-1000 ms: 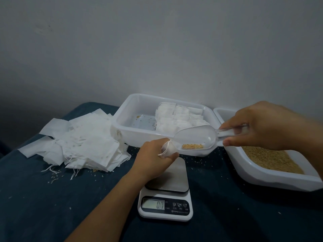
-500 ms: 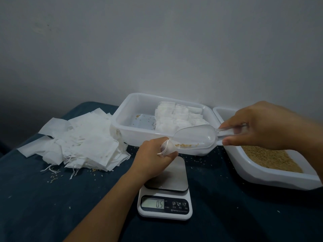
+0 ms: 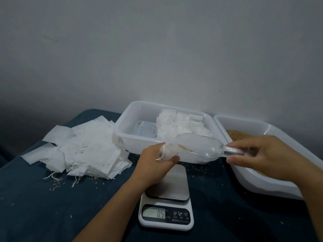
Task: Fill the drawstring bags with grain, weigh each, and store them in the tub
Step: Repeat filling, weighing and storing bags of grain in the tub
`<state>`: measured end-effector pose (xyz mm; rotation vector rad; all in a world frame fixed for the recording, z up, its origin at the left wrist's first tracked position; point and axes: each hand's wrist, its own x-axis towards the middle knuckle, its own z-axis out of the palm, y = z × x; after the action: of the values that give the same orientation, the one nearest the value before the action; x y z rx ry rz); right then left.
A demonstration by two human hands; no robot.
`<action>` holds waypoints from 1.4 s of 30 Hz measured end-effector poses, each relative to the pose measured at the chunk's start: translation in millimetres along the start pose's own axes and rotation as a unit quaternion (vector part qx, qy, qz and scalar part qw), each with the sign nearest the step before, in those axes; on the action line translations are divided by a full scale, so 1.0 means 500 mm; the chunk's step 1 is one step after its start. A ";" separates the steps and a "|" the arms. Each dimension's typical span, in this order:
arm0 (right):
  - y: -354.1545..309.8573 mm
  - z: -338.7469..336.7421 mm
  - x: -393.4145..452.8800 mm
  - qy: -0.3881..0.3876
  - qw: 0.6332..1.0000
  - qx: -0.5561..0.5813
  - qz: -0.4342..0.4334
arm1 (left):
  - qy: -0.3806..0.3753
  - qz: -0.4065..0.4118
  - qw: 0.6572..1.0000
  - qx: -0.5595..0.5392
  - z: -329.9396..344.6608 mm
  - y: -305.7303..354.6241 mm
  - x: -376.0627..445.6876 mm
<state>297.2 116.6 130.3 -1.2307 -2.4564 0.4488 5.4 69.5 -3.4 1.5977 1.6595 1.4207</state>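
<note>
My left hand (image 3: 153, 165) grips a small white drawstring bag (image 3: 169, 151) upright above the scale (image 3: 167, 201), its mouth open. My right hand (image 3: 262, 156) holds the handle of a clear plastic scoop (image 3: 199, 145), tilted with its tip at the bag's mouth; a few brown grains lie near the tip. The scale's display (image 3: 153, 213) reads 0.5. Behind stands a white tub (image 3: 132, 137) with several filled bags (image 3: 180, 124) stacked in its right half. A second white tub (image 3: 258, 182) at the right holds brown grain (image 3: 236, 134).
A loose heap of flat empty bags (image 3: 87, 149) with trailing strings lies on the dark blue cloth (image 3: 43, 206) at the left. Scattered grains dot the cloth around the heap and the scale. A plain grey wall rises right behind the tubs.
The scoop has tipped toward the bag and most of its grain has slid out. My right hand dropped a little. The scale reading went from 0.0 to 0.5.
</note>
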 end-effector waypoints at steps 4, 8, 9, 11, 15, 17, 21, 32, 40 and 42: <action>0.017 0.069 -0.007 0.055 0.997 0.057 0.013 | 0.006 -0.019 1.000 -0.020 0.001 0.005 0.000; 0.001 0.174 0.028 0.102 0.983 0.153 0.012 | -0.025 -0.022 0.998 -0.043 -0.003 0.012 -0.002; -0.008 0.198 0.041 0.096 0.975 0.197 0.015 | -0.040 -0.019 0.997 -0.058 -0.003 0.013 -0.003; -0.025 0.235 0.063 0.075 0.957 0.280 0.011 | -0.068 -0.013 0.993 -0.095 -0.004 0.015 -0.003; -0.032 0.275 0.082 0.069 0.944 0.323 -0.025 | -0.116 0.013 0.986 -0.115 -0.003 0.013 -0.006; -0.029 0.287 0.079 0.105 0.946 0.305 -0.028 | -0.136 0.022 0.985 -0.104 0.000 0.007 -0.010; -0.027 0.294 0.069 0.169 0.941 0.291 -0.029 | -0.153 0.045 0.986 -0.044 0.002 0.001 -0.007; -0.047 0.319 0.065 0.185 0.930 0.317 -0.009 | -0.092 0.055 0.989 -0.099 -0.027 -0.010 0.010; -0.051 0.354 0.081 0.187 0.924 0.332 0.042 | -0.096 -0.050 0.991 -0.077 -0.036 -0.025 0.016; -0.042 0.364 0.086 0.182 0.934 0.303 0.055 | -0.083 -0.053 0.995 0.002 -0.033 -0.039 0.019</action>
<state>177.3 117.6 -14.7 -1.0624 -1.7504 0.8461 -19.9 75.9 -10.6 1.5607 1.6247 1.1994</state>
